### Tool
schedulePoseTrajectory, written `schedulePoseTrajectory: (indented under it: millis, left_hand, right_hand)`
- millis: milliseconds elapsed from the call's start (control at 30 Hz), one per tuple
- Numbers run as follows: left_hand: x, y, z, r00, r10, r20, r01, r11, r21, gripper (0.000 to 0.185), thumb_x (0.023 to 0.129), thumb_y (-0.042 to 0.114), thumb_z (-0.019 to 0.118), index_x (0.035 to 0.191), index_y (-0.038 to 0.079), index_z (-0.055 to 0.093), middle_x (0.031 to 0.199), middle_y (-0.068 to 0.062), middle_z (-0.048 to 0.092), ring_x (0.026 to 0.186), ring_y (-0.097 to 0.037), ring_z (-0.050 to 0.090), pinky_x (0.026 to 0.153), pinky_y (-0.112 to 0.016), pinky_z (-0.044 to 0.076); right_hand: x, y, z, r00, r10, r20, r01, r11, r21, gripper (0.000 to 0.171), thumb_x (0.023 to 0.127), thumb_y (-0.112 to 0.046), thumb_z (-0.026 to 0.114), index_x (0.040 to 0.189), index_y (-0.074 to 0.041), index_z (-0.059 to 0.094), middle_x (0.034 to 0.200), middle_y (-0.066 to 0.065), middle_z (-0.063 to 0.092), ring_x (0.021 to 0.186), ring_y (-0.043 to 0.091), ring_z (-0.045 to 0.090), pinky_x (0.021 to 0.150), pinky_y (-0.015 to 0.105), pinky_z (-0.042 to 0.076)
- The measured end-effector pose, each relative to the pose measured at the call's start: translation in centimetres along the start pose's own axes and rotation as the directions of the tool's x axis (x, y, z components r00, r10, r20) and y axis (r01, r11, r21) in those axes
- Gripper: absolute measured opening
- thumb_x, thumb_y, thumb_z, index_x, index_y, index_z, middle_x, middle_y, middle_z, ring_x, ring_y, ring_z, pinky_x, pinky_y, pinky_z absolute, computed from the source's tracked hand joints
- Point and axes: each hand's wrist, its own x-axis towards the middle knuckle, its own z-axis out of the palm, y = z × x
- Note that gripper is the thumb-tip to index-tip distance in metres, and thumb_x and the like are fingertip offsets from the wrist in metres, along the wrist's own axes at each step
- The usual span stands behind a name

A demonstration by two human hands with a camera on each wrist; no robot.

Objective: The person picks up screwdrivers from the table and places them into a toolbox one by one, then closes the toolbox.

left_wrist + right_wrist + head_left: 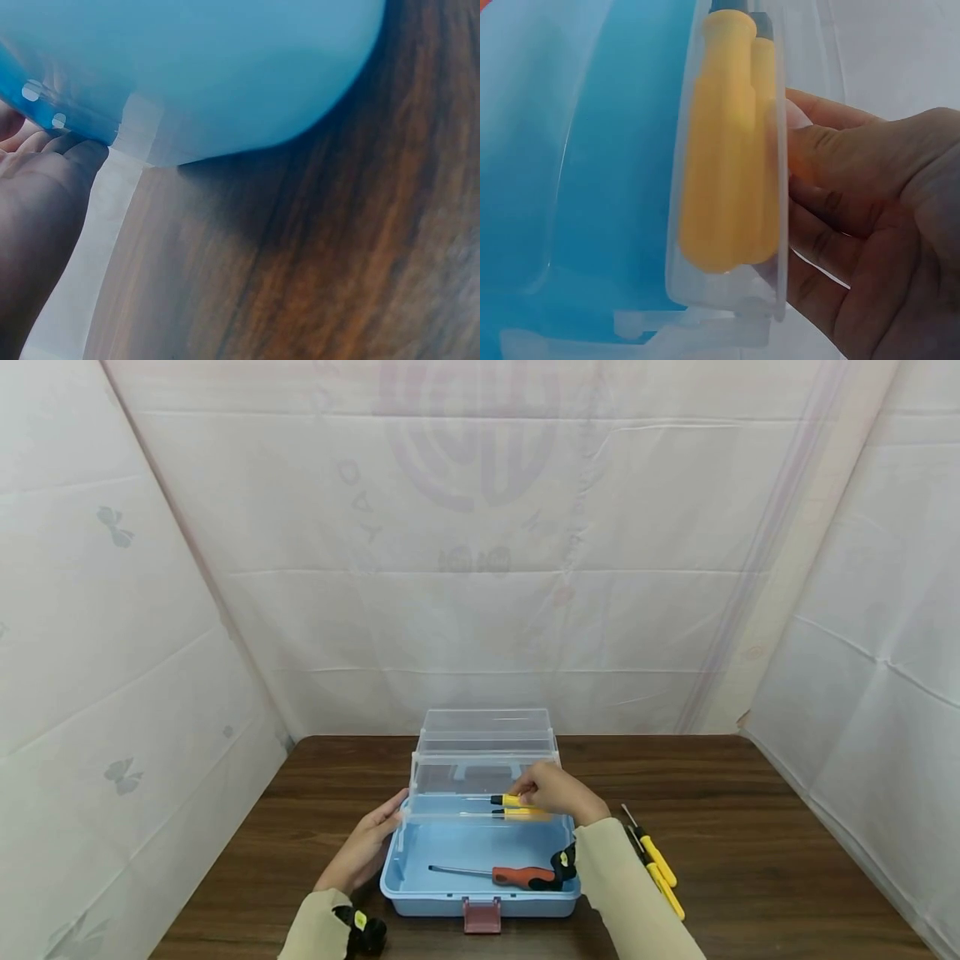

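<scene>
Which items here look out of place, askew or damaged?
Nothing looks damaged or spilled. Two yellow screwdrivers lie on the table right of the blue toolbox, while two others sit in its clear tray.

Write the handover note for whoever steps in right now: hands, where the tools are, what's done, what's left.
Left hand: open, resting against the left side of the blue toolbox.
Right hand: fingers at the clear tray, beside the two yellow screwdrivers lying in it; whether it grips one I cannot tell.
Done: those two are in the tray; an orange-handled screwdriver lies in the box bottom.
Left: two more yellow screwdrivers lie on the table to the right of the box; lid is open.
</scene>
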Motion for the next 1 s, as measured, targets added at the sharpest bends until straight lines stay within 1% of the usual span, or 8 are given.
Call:
schedulePoseTrajectory:
  millis: [267,467,600,1000]
  left_hand:
    - [0.12,-0.03,0.09,1.0,-0.001,-0.001,0.0,1.0,-0.012,0.059,0.103,0.026,0.042,0.153,0.006,0.018,0.161,-0.018,0.012,0.147,-0.037,0.011,0.116,-0.057,0.017]
    - [0.13,0.0,0.1,1.0,0.0,0.005,0.0,1.0,-0.012,0.059,0.103,0.026,0.041,0.154,0.007,0.018,0.161,-0.018,0.011,0.147,-0.037,0.011,0.115,-0.058,0.016]
    - [0.11,-0.01,0.12,1.0,0.0,-0.004,0.0,1.0,-0.003,0.06,0.103,0.026,0.043,0.153,0.006,0.019,0.161,-0.019,0.012,0.147,-0.039,0.011,0.115,-0.059,0.017]
    - [0.07,0.03,0.26,1.0,-0.006,-0.02,0.006,1.0,-0.002,0.058,0.103,0.024,0.042,0.153,0.006,0.02,0.16,-0.019,0.014,0.147,-0.04,0.013,0.114,-0.059,0.019]
  right_hand:
    - [0.09,-0.15,0.13,1.0,0.017,0.005,-0.017,1.0,-0.016,0.021,0.09,0.006,0.057,0.101,-0.001,0.075,0.1,0.014,0.073,0.086,0.02,0.066,0.078,0.041,0.058]
    - [0.04,-0.31,0.35,0.999,0.047,0.013,-0.047,0.999,-0.021,0.023,0.089,0.008,0.056,0.101,-0.001,0.075,0.101,0.014,0.072,0.084,0.017,0.063,0.078,0.039,0.057]
    - [0.04,-0.41,0.46,0.999,0.047,-0.002,-0.047,0.998,-0.048,0.022,0.089,0.008,0.057,0.099,0.0,0.075,0.1,0.012,0.073,0.081,0.016,0.061,0.079,0.039,0.057]
    - [-0.09,-0.49,0.44,0.999,0.041,-0.003,-0.041,0.998,-0.043,0.021,0.089,0.007,0.057,0.098,0.0,0.075,0.098,0.013,0.072,0.079,0.018,0.06,0.079,0.043,0.057]
